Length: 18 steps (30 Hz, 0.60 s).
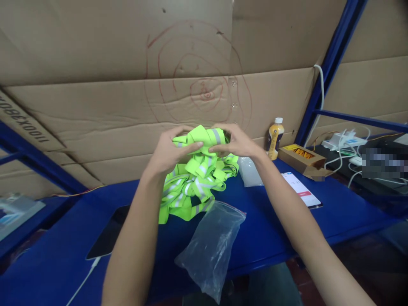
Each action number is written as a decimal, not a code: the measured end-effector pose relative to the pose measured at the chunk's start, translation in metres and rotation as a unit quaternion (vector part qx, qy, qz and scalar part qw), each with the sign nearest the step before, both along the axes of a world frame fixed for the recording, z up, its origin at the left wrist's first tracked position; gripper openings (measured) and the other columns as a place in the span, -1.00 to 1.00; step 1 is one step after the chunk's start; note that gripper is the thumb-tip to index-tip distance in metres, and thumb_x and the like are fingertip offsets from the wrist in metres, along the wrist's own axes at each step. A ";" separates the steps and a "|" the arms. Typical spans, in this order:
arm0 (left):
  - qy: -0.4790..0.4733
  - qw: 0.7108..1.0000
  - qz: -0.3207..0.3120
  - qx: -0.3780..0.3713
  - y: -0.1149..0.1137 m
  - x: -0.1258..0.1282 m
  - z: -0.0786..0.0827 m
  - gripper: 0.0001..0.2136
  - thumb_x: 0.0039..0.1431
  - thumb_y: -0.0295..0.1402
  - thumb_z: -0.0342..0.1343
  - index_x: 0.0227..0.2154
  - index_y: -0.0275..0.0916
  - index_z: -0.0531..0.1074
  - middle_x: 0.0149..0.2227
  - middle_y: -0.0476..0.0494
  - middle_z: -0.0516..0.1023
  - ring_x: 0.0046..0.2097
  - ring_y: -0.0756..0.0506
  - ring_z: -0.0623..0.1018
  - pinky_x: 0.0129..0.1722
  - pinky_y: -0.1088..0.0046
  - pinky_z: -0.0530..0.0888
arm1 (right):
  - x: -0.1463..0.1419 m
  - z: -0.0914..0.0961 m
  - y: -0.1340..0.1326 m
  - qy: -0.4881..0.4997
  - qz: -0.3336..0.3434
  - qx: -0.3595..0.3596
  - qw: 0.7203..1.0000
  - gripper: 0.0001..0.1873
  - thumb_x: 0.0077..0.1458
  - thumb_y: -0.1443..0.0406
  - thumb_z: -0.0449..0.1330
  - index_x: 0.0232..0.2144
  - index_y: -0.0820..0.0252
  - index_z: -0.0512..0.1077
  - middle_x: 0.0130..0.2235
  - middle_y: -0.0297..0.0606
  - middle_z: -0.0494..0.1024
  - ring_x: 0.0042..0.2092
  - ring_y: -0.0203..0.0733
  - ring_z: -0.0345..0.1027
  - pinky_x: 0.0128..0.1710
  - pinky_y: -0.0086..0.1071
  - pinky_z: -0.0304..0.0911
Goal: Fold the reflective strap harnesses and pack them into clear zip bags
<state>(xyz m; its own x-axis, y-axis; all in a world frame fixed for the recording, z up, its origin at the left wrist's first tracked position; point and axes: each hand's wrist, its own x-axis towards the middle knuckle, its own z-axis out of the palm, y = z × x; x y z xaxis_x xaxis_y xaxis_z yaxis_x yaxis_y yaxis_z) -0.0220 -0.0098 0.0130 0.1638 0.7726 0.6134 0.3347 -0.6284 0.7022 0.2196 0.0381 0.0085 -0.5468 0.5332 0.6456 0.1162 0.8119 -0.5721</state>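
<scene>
The left hand [168, 148] and right hand [236, 140] are curling half-closed, holding up part of the straps [202, 170] heaped on the table [261, 229]. Tangled loops are risking snags if tugged; the bag [210, 244], overhanging the edge, is risking sliding off.

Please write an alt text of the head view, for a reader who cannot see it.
A person's left hand and right hand have a bundle of bright green reflective strap in their grip, above a heap of such straps on a blue table. A clear plastic bag lies in front; a phone, a bottle and a cardboard box are at right.
</scene>
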 end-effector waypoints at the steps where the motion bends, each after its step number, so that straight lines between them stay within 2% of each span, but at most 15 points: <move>1: -0.020 0.999 -0.012 -0.034 0.001 0.000 -0.001 -0.50 -0.01 -0.02 0.56 -0.08 -0.20 0.67 -0.12 -0.18 0.70 -0.19 -0.17 0.66 -0.35 0.45 0.56 | -0.001 0.000 0.000 0.004 -0.002 0.013 1.000 -0.41 0.02 -0.16 0.52 -0.19 0.16 0.54 -0.24 -0.27 0.60 -0.21 -0.08 0.46 -0.23 -0.29 0.43; 4: -0.102 0.984 -0.050 -0.134 0.001 0.002 -0.001 -0.42 0.05 0.21 0.44 -0.12 -0.22 0.67 -0.24 -0.20 0.70 -0.32 -0.18 0.66 -0.47 0.42 0.56 | -0.004 0.000 0.002 0.005 -0.017 0.080 0.997 -0.46 0.06 -0.10 0.52 -0.16 0.18 0.57 -0.21 -0.26 0.64 -0.15 -0.06 0.49 -0.10 -0.27 0.41; 7: -0.159 0.964 -0.086 -0.195 0.001 0.005 0.001 -0.36 0.08 0.32 0.33 -0.19 -0.24 0.66 -0.30 -0.25 0.70 -0.25 -0.29 0.72 -0.36 0.29 0.67 | -0.007 -0.002 0.006 0.015 -0.027 0.172 0.985 -0.55 0.16 0.02 0.48 -0.05 0.19 0.61 -0.10 -0.20 0.70 -0.07 -0.04 0.53 0.03 -0.23 0.37; 10: -0.164 0.950 -0.138 -0.228 0.001 0.003 0.003 -0.44 0.03 0.20 0.44 -0.21 -0.25 0.65 -0.28 -0.29 0.72 -0.15 -0.35 0.74 -0.22 0.18 0.72 | -0.010 -0.004 0.008 0.018 -0.034 0.240 0.970 -0.67 0.29 0.14 0.34 0.02 0.17 0.64 0.00 -0.11 0.70 0.02 0.00 0.55 0.10 -0.18 0.36; 12: -0.163 0.945 -0.153 -0.240 0.002 0.000 0.004 -0.47 -0.03 0.12 0.50 -0.24 -0.27 0.65 -0.29 -0.31 0.71 -0.20 -0.33 0.73 -0.27 0.21 0.70 | -0.012 -0.004 0.007 0.008 -0.050 0.262 0.964 -0.66 0.31 0.22 0.26 0.07 0.16 0.63 0.06 -0.09 0.69 0.08 0.04 0.54 0.15 -0.12 0.36; 15: -0.170 0.948 -0.135 -0.234 0.003 -0.003 0.003 -0.49 -0.17 -0.02 0.60 -0.25 -0.29 0.67 -0.27 -0.29 0.71 -0.29 -0.23 0.69 -0.39 0.33 0.61 | -0.013 -0.002 0.003 -0.008 -0.050 0.265 0.963 -0.51 0.27 0.25 0.24 0.22 0.15 0.55 0.19 -0.05 0.62 0.22 0.10 0.46 0.30 -0.01 0.28; 18: -0.157 0.969 -0.089 -0.166 0.003 -0.006 0.003 -0.48 -0.19 -0.18 0.61 -0.12 -0.22 0.69 -0.13 -0.24 0.73 -0.18 -0.21 0.69 -0.23 0.32 0.63 | -0.009 0.000 0.002 -0.033 0.026 0.217 0.975 -0.37 0.29 0.10 0.28 0.35 0.10 0.44 0.33 -0.05 0.51 0.36 0.12 0.36 0.41 0.03 0.21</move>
